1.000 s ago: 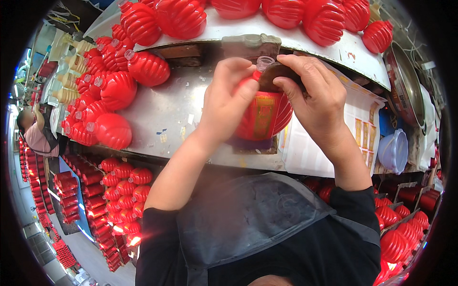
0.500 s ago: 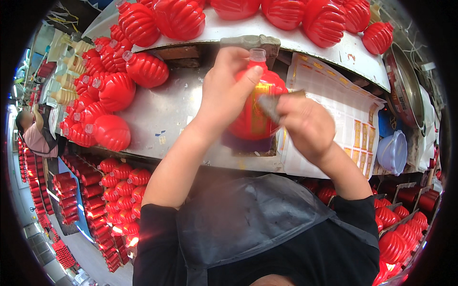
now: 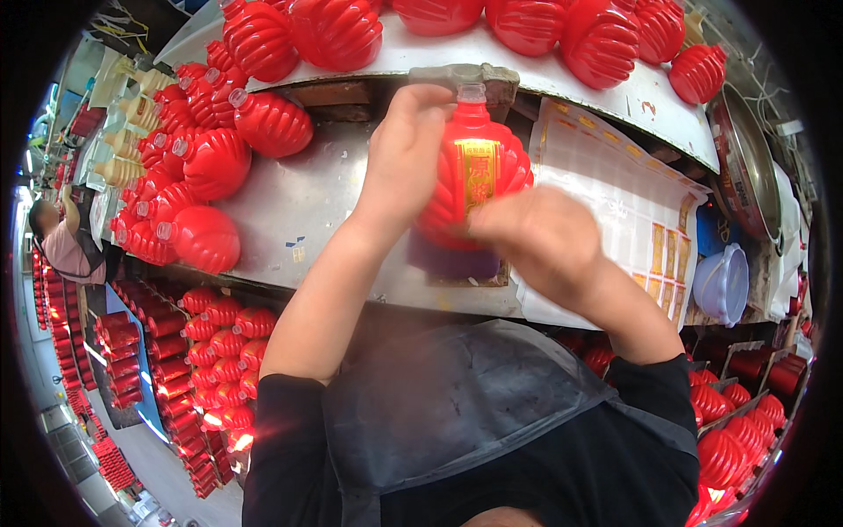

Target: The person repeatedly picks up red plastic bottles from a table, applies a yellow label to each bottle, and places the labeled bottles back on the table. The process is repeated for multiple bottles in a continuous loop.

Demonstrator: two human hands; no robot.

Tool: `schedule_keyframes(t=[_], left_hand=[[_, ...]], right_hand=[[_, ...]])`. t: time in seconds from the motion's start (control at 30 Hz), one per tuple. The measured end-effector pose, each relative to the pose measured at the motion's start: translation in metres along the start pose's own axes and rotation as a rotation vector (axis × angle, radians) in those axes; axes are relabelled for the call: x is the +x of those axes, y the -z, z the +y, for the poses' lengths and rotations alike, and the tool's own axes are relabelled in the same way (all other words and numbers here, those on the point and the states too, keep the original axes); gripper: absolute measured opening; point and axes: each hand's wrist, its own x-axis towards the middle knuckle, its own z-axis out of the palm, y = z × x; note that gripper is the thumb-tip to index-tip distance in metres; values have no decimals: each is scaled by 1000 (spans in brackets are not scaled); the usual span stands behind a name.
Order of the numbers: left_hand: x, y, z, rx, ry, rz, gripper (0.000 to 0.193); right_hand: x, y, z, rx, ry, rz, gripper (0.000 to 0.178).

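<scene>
A ribbed, fan-shaped red bottle (image 3: 441, 189) with a clear neck stands before me, a gold-and-red label (image 3: 479, 171) on its front. My left hand (image 3: 408, 145) grips the bottle from its left side, fingers bent up near the neck. Closed and blurred, my right hand (image 3: 544, 246) lies against the lower end of the label. Whatever its fingers hold is hidden now; a small, flat greyish piece showed there earlier. Under the bottle is a dark purple pad (image 3: 457, 262) on the metal worktop (image 3: 307, 189).
Several red bottles (image 3: 215, 162) crowd the worktop's left side; more line the white shelf (image 3: 413, 54) at the back. Label sheets (image 3: 606, 189) lie to the right, beside a lavender bucket (image 3: 722, 283) and a round metal pan (image 3: 751, 167). Another person (image 3: 66, 241) is far left.
My right hand has moved down and slightly left along the label, and the greyish piece has gone from sight. My left thumb no longer crosses the bottle's front, so the label shows more fully.
</scene>
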Motion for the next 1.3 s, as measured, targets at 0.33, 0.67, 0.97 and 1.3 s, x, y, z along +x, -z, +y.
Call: schedule_keyframes(t=[0.33,0.67,0.97,1.3], left_hand=[[-4,-2,-1,-17,-16,-8,22],[-9,-3,6,24,-46,2,22],[-12,-3,1,-181,-1,-20,28],[-24,-5,5,94,-124,-72,92]], right_hand=[[40,8,24,-190,-159,49,22],[45,16,21,-130,-136,-25,26],[46,8,42,-236,-106,35,25],[32,27,29,79,-438,-16,25]])
